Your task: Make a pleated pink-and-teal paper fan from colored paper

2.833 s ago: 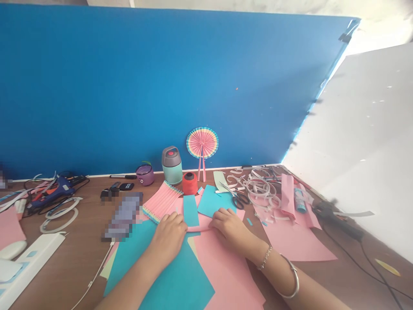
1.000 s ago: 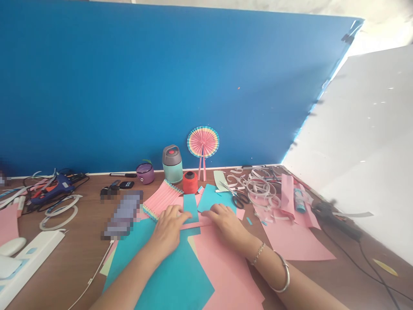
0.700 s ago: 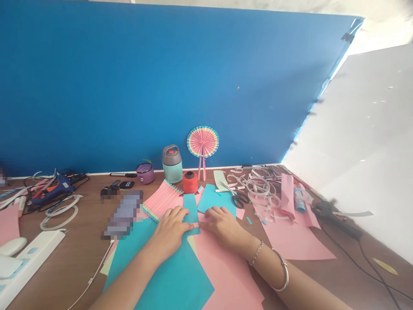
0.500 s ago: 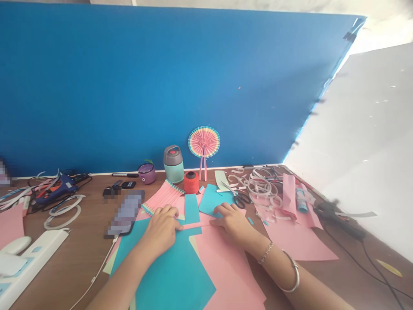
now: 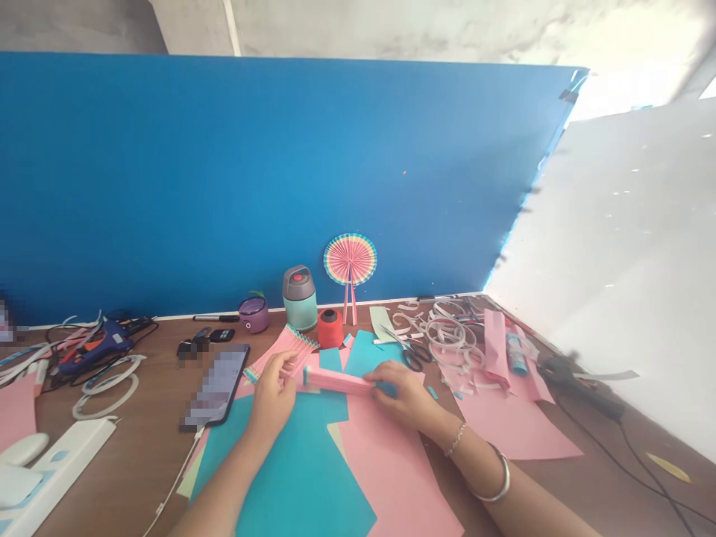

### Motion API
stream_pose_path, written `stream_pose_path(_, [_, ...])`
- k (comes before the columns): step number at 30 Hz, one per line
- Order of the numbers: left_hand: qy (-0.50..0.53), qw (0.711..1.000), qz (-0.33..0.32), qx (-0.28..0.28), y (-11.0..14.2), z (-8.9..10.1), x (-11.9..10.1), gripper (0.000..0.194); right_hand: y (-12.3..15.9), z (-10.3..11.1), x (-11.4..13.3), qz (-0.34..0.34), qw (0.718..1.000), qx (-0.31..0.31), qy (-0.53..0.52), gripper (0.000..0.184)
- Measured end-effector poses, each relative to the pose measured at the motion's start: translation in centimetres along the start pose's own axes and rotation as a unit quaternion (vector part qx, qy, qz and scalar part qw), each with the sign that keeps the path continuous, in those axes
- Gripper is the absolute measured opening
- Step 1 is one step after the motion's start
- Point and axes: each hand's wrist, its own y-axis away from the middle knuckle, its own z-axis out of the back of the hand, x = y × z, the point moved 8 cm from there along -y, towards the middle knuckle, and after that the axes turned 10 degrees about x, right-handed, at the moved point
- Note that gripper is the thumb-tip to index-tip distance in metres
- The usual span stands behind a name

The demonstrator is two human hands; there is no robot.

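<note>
My right hand (image 5: pixel 400 395) grips one end of a pleated pink paper strip (image 5: pixel 338 381), folded into a narrow bundle with a teal tip at its left end. Just left of that tip is my left hand (image 5: pixel 275 395), fingers loosely curved and thumb apart, holding nothing that I can see. Beneath both hands lie teal paper (image 5: pixel 296 462) and pink paper (image 5: pixel 391 462). A second pleated pink piece (image 5: pixel 285 350), fanned out with patterned edges, rests behind my left hand. Behind the strip, a finished round paper fan (image 5: pixel 350 259) stands upright against the blue board.
Scissors (image 5: pixel 412 354) and curled white paper strips (image 5: pixel 453 328) lie at right. A mint flask (image 5: pixel 300 302), red container (image 5: pixel 330 329) and purple cup (image 5: pixel 253 315) stand at the back. The phone (image 5: pixel 218 391), glue gun (image 5: pixel 101 349) and power strip (image 5: pixel 61 477) are at left.
The pink strip, pressed flat under both hands before, is now lifted and turned in my right hand, its pleats showing. My left hand has moved left off it. The view has tilted up.
</note>
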Motion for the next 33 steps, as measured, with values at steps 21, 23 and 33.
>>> stream_pose_path(21, [0.547,0.817,0.102,0.154,1.8,-6.9,-0.9,0.046,-3.2,-4.2,3.6,-0.053,0.985,-0.009,-0.166,0.013])
stream_pose_path(23, [0.534,0.825,0.101,0.158,1.9,-7.0,-0.6,0.043,-3.4,-5.1,3.2,-0.068,0.968,-0.025,-0.242,0.018])
stream_pose_path(33, [0.444,0.879,0.093,0.149,2.0,-6.4,-0.6,0.044,-2.4,-7.8,2.6,-0.081,0.917,0.088,-0.38,0.033])
